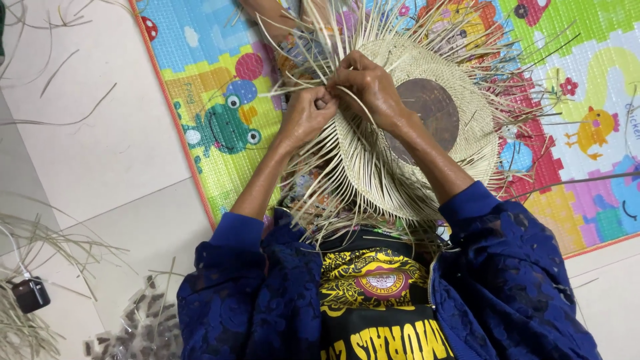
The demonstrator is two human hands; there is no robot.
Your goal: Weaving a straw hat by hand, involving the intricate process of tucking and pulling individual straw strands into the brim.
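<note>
Head view, looking straight down at a person sitting on the floor. Both hands meet at the edge of a half-woven straw hat (413, 107) resting on their lap, over a colourful play mat (220, 100). Left hand (308, 113) is closed in a loose fist, fingers pinched on thin straw strips (313, 170) at the hat's rim. Right hand (365, 83) is curled over the rim just beside it, fingertips gripping strands at the same spot; the two hands touch. Hat has a woven pale ring around a dark brown round centre (433, 110), with loose unwoven strips fanning out all around the edge, some pointing toward the person's body, others spreading over the mat. Mat shows a green frog, a yellow chick and cartoon patches, with an orange border. Person wears blue lace sleeves (500, 267) and a black and yellow printed shirt. On the pale tiled floor (87, 147) at left: scattered dry straw pieces, a small black charger block (30, 293) with a white cable, and a clear bag of dark bits (137, 330) near the bottom edge.
</note>
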